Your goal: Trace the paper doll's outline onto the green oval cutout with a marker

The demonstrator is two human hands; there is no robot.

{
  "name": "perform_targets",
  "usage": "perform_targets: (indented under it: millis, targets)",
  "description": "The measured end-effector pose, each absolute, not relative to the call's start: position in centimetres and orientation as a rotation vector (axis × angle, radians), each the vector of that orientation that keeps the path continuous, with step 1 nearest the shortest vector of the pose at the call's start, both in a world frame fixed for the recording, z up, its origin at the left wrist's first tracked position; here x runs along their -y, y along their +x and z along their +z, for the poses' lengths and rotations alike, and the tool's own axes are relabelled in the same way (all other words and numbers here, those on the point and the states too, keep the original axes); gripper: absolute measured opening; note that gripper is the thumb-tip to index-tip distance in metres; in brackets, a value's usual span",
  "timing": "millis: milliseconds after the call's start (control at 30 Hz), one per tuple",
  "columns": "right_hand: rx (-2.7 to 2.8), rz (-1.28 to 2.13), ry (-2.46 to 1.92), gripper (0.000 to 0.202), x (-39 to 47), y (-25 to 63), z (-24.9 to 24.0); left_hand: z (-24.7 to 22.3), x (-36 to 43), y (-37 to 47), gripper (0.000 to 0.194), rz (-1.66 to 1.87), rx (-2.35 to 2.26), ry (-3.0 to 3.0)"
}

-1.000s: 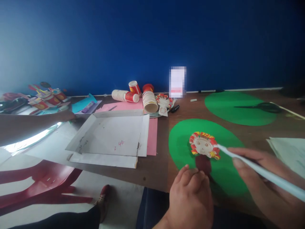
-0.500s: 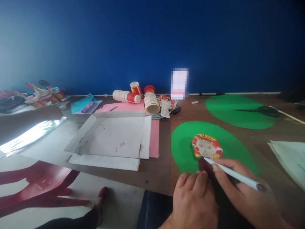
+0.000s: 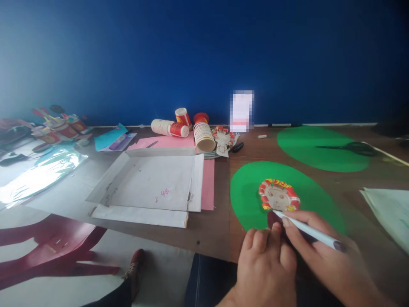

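Note:
My right hand (image 3: 322,251) grips a white marker (image 3: 315,230) with a dark end. The marker's tip touches the area at the lower edge of a round paper-cup cutout (image 3: 277,196), which has a drawn face and a red and yellow fringe. That cutout lies on a green paper oval (image 3: 246,192). Close to my body, my left hand (image 3: 266,264) has its fingers curled against a dark maroon piece (image 3: 272,218) just below the cutout. The piece is partly hidden by my fingers and the marker.
A white cardboard box lid (image 3: 150,179) lies left on pink paper (image 3: 208,187). Stacked paper cups (image 3: 204,138) and a second face cutout (image 3: 223,140) are behind. Scissors (image 3: 354,148) rest on another green oval (image 3: 300,145). A red chair (image 3: 54,247) stands at lower left.
A person's arm at the left edge has gone from view, uncovering the shiny plastic sheet. My left hand's fingers have shifted slightly on the maroon piece. The marker tip has barely moved.

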State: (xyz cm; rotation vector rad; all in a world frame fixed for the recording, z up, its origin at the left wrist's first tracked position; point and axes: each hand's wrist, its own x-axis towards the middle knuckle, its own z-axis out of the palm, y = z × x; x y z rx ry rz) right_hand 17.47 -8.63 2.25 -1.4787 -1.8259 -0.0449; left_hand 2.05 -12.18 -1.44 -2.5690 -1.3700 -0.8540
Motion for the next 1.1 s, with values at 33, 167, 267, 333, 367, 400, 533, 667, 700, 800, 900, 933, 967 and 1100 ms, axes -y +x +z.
perform_targets:
  millis: [33,167,267,333,367,400,533,667,700,800,900,933,967,1100]
  targets:
    - [1.829,-0.054,-1.472,0.015,8.6,17.5,2.1,-1.5,12.2,2.0,0.043,-0.860,1.364,-2.579]
    - [1.851,-0.066,-1.463,0.014,8.6,17.5,2.0,-1.3,12.1,1.8,0.043,-0.876,1.393,-2.593]
    - [1.863,-0.081,-1.462,0.015,8.5,17.4,2.2,-1.1,12.1,1.8,0.041,-0.873,1.390,-2.594]
    - [1.846,-0.075,-1.471,0.015,8.5,17.3,2.4,-1.1,12.2,1.8,0.041,-0.874,1.371,-2.604]
    - [1.839,-0.061,-1.475,0.016,8.5,17.2,2.5,-1.1,12.2,1.9,0.041,-0.873,1.370,-2.610]
    - [1.832,-0.048,-1.477,0.017,8.5,17.2,2.6,-1.1,12.2,1.9,0.041,-0.874,1.379,-2.613]
    - [1.809,-0.007,-1.499,0.021,8.4,17.0,2.9,-1.0,12.3,1.8,0.045,-0.866,1.402,-2.623]
    - [1.743,0.106,-1.581,0.024,8.1,17.4,3.1,-0.7,12.3,1.5,0.047,-0.791,1.378,-2.645]
    - [1.721,0.137,-1.607,0.025,8.0,17.5,3.2,-0.6,12.3,1.4,0.046,-0.761,1.370,-2.648]
    - [1.672,0.214,-1.674,0.028,7.8,17.8,3.2,-0.6,12.2,1.3,0.045,-0.693,1.361,-2.649]
    - [1.655,0.246,-1.707,0.030,7.7,17.8,3.3,-0.5,12.2,1.5,0.043,-0.696,1.364,-2.642]
    - [1.652,0.247,-1.711,0.030,7.7,17.8,3.3,-0.5,12.2,1.5,0.043,-0.706,1.370,-2.639]
    - [1.648,0.247,-1.713,0.030,7.7,17.8,3.3,-0.5,12.3,1.5,0.043,-0.717,1.373,-2.636]
    - [1.643,0.245,-1.725,0.029,7.8,17.8,3.1,-0.4,12.3,1.4,0.042,-0.728,1.371,-2.637]
